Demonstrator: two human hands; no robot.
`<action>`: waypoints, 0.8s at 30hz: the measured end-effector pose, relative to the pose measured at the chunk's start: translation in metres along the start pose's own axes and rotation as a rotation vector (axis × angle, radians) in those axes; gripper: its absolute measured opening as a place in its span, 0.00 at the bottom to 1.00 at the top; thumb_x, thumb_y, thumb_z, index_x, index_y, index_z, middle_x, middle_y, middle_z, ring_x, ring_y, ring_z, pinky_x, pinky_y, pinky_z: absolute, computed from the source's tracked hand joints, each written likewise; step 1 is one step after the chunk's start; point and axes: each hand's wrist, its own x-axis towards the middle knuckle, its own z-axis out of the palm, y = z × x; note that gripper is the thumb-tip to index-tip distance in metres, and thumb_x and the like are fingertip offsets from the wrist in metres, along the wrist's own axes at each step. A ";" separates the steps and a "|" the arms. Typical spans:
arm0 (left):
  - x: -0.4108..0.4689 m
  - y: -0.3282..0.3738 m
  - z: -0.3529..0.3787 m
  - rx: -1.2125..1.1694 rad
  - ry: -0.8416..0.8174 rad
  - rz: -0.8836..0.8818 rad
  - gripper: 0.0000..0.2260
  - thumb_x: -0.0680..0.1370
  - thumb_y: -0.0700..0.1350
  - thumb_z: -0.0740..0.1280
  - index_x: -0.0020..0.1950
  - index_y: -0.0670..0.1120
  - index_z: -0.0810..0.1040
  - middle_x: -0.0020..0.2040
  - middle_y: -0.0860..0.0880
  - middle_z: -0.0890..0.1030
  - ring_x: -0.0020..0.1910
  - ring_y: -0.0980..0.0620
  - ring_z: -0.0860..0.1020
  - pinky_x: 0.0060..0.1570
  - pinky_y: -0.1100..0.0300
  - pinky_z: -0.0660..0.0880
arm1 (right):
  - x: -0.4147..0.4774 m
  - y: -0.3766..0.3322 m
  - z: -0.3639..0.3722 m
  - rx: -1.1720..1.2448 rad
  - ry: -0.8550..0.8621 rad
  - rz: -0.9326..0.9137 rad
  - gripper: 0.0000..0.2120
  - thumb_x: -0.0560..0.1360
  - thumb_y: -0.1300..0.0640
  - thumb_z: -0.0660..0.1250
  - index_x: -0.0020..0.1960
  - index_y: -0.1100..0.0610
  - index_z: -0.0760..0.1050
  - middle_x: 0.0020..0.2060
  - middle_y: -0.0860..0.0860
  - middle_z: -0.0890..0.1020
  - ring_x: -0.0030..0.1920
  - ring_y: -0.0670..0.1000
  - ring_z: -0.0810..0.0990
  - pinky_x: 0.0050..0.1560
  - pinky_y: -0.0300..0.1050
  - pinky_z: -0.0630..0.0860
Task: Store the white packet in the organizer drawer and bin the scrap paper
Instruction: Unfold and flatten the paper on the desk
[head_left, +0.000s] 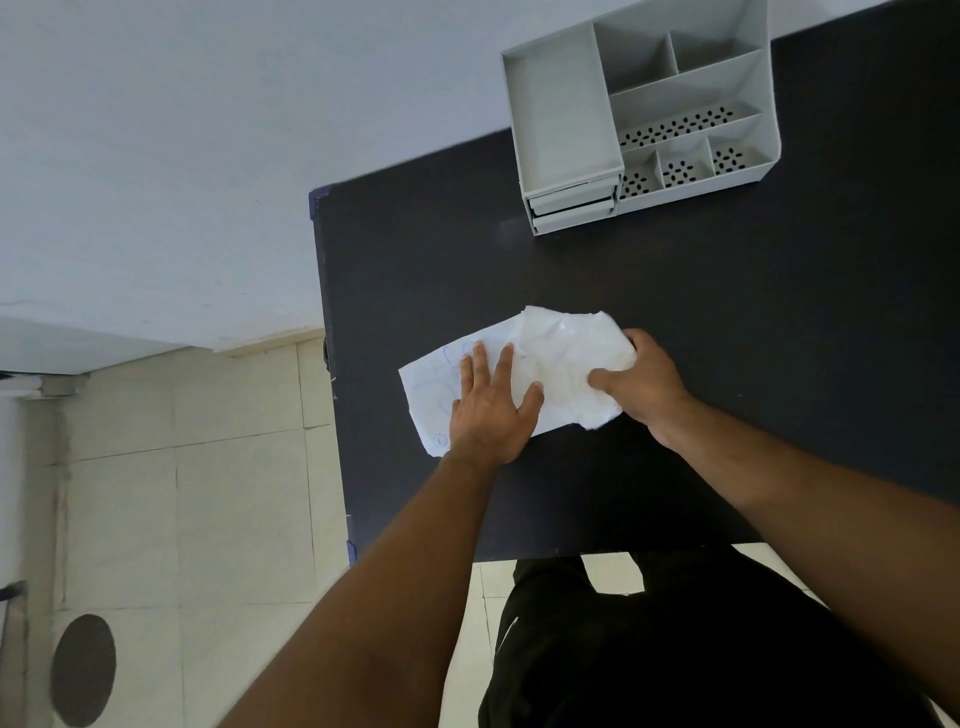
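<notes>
A white packet (566, 358), glossy and crinkled, lies on a sheet of scrap paper (431, 400) with blue scribbles, both in the middle of the black table (675, 312). My left hand (493, 405) presses flat on the paper with fingers spread. My right hand (639, 384) grips the packet's right edge, thumb on top. The grey desk organizer (644, 104) stands at the table's far edge, its small drawers (571, 208) facing me and slightly open.
The table's left edge (332, 374) drops to a tiled floor (208, 493). A dark round object (83, 670) sits on the floor at lower left. A pale wall (208, 156) runs behind the table. My dark-clothed legs (649, 649) stand at the near edge.
</notes>
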 end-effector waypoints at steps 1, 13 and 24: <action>0.000 -0.001 -0.001 0.012 -0.009 0.009 0.34 0.80 0.67 0.53 0.82 0.56 0.46 0.83 0.50 0.40 0.81 0.47 0.38 0.74 0.36 0.59 | -0.001 0.001 0.000 0.024 0.002 0.005 0.31 0.71 0.62 0.75 0.71 0.53 0.67 0.58 0.49 0.75 0.56 0.51 0.76 0.48 0.46 0.77; 0.007 -0.018 -0.004 0.141 -0.087 0.082 0.45 0.77 0.60 0.70 0.82 0.56 0.42 0.82 0.51 0.35 0.80 0.47 0.35 0.70 0.38 0.66 | -0.006 0.005 -0.001 0.039 -0.139 0.011 0.32 0.70 0.66 0.72 0.70 0.52 0.66 0.58 0.49 0.76 0.57 0.52 0.77 0.44 0.45 0.79; 0.006 -0.013 -0.005 0.156 -0.085 0.066 0.46 0.77 0.58 0.71 0.82 0.57 0.42 0.82 0.51 0.35 0.81 0.46 0.36 0.69 0.37 0.67 | -0.013 0.011 0.006 0.172 -0.074 0.098 0.32 0.70 0.69 0.73 0.70 0.52 0.67 0.58 0.50 0.76 0.56 0.53 0.78 0.33 0.47 0.82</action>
